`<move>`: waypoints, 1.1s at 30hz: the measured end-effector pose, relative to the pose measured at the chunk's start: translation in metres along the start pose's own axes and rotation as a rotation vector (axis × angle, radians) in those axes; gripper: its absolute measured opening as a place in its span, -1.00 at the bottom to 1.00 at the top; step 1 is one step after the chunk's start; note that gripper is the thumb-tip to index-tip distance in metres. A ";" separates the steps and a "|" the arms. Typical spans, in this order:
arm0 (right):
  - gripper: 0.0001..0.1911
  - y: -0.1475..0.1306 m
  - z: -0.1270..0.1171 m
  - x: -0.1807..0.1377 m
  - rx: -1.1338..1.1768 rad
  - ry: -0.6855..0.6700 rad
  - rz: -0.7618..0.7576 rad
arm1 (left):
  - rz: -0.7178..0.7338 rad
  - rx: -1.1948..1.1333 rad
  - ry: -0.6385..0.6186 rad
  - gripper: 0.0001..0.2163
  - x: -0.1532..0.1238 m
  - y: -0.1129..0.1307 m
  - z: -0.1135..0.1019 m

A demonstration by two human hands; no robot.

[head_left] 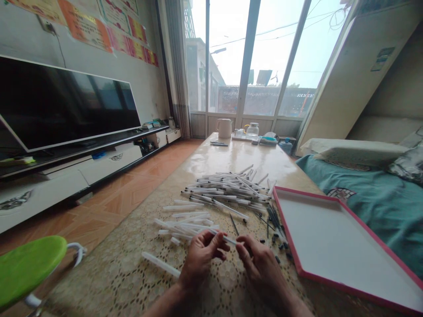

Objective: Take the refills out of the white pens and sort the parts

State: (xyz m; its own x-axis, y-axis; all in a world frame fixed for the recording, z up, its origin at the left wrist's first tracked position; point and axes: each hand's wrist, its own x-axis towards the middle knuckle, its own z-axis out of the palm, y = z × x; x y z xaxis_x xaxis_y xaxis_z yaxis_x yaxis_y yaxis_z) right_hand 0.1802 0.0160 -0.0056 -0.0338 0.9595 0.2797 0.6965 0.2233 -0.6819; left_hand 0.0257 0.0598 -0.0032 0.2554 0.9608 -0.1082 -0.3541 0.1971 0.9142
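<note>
Between my two hands is a slim white pen point(230, 240), held level over the table. My left hand point(204, 255) pinches its left part, and the fingers of my right hand point(257, 259) close round its right end. White pen barrels point(188, 222) lie loose just beyond my left hand, with one longer barrel point(161, 264) nearer to me. Dark pen refills point(273, 216) and small black caps or plugs point(280, 246) are scattered beyond my right hand. Farther off is a big heap of pens point(228, 189) with dark tips.
A shallow white tray with a pink rim point(317, 277) rests at the table's right. At the far end stand a beige jug point(224, 128) and a glass pot point(253, 130). A green stool point(33, 268) is at the left, and a teal-covered bed or sofa point(373, 198) at the right.
</note>
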 end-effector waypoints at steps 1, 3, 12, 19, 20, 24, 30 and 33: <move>-0.62 0.004 -0.002 0.001 0.065 0.014 0.060 | 0.010 -0.049 0.068 -0.78 0.001 0.002 -0.001; -0.55 0.011 -0.003 0.003 0.187 0.005 0.144 | 0.009 -0.132 0.167 -0.79 0.001 0.005 -0.003; -0.53 0.022 0.003 0.006 0.444 -0.064 0.193 | -0.002 -0.158 0.162 -0.79 0.002 0.005 -0.004; -0.61 0.017 -0.001 0.004 0.518 -0.051 0.168 | 0.002 -0.153 0.167 -0.76 0.002 0.005 -0.004; -0.63 0.015 -0.003 0.004 0.507 -0.042 0.152 | 0.005 -0.156 0.169 -0.76 0.002 0.005 -0.004; -0.73 0.011 -0.006 0.004 0.456 0.019 0.113 | 0.014 -0.164 0.179 -0.74 0.003 0.004 -0.005; -0.59 0.018 -0.001 0.005 0.394 -0.016 0.153 | 0.003 -0.160 0.171 -0.74 0.003 0.005 -0.003; -0.61 0.018 -0.002 0.005 0.372 -0.014 0.135 | 0.007 -0.157 0.170 -0.74 0.003 0.005 -0.002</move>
State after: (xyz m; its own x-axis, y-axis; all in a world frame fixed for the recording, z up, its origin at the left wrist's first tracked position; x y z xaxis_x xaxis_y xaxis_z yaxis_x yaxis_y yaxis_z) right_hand 0.1936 0.0245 -0.0153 0.0287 0.9862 0.1629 0.3878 0.1393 -0.9111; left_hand 0.0228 0.0639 0.0000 0.1021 0.9787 -0.1784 -0.4943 0.2055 0.8446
